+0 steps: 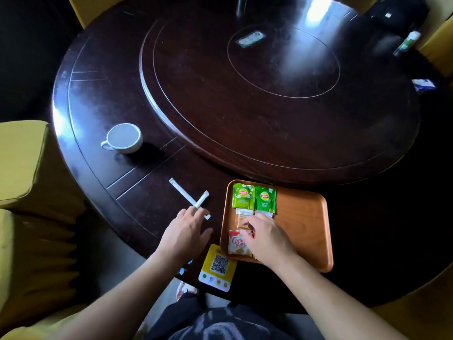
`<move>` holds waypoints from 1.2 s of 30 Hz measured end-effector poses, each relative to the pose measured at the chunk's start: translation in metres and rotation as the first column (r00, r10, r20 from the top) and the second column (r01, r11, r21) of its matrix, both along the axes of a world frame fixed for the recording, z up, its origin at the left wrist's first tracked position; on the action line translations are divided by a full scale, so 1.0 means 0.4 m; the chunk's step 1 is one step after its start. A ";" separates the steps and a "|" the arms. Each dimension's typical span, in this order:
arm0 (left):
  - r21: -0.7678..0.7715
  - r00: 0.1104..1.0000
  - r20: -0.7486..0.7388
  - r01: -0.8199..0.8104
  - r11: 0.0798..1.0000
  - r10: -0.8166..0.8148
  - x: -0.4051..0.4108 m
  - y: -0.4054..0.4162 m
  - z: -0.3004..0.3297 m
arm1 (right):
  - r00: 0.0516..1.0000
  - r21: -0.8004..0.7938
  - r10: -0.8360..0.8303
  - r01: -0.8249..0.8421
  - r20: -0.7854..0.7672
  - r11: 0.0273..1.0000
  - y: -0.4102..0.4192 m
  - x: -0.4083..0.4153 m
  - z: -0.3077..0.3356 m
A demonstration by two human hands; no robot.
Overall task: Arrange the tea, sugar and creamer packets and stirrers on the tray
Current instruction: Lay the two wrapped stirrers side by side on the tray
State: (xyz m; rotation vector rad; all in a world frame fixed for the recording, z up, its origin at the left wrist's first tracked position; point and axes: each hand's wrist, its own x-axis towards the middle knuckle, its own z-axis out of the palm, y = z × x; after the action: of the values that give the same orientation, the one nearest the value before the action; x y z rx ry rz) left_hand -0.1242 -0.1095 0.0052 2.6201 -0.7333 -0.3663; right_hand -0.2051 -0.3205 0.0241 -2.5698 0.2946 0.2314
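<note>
My left hand [187, 229] reaches forward, palm down, fingers spread loose; fingertips touch the near end of two crossed stirrers [190, 196] on the table [103, 99], left of the tray [301, 217]. Not closed on them. My right hand [266, 238] reaches over the tray's left half, palm down, fingers curled together onto the creamer packet [236, 242] at the near-left corner; whether it grips the packet or only presses it, I cannot tell. Just beyond my fingers, two pale sugar packets [244, 217], partly hidden. Two green tea packets [253, 197] lie side by side at the tray's far-left corner. Tray's right half bare wood. The tray sits at the table's near edge. Yellow QR card [217, 267] against the tray's near-left corner. White cup [123, 137] toward the table's left edge.
</note>
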 end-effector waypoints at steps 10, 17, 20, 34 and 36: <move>0.103 0.979 -0.117 -0.158 0.982 0.170 0.073 0.109 -0.043 | 0.990 -0.044 0.072 -0.078 -0.124 0.996 0.151 0.193 -0.008; 0.064 0.971 -0.123 -0.197 0.978 0.203 0.073 0.114 -0.050 | 0.982 -0.170 0.041 -0.074 -0.186 0.983 0.223 0.261 -0.035; 0.088 0.974 -0.101 -0.197 0.977 0.205 0.081 0.120 -0.046 | 0.977 -0.207 0.008 -0.053 -0.212 0.977 0.239 0.276 -0.047; 0.141 0.962 -0.068 -0.254 0.957 0.265 0.080 0.108 -0.051 | 0.957 -0.204 -0.068 0.009 -0.282 0.979 0.262 0.295 -0.058; 0.120 0.951 -0.089 -0.286 0.951 0.297 0.082 0.112 -0.045 | 0.955 -0.142 -0.091 0.053 -0.283 0.989 0.253 0.289 -0.054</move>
State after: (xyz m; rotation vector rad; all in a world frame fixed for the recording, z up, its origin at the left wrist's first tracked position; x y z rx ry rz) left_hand -0.0913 -0.0646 -0.0127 2.7302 -0.2900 -0.4624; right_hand -0.0895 -0.2191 0.0027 -2.6473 0.5268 0.5805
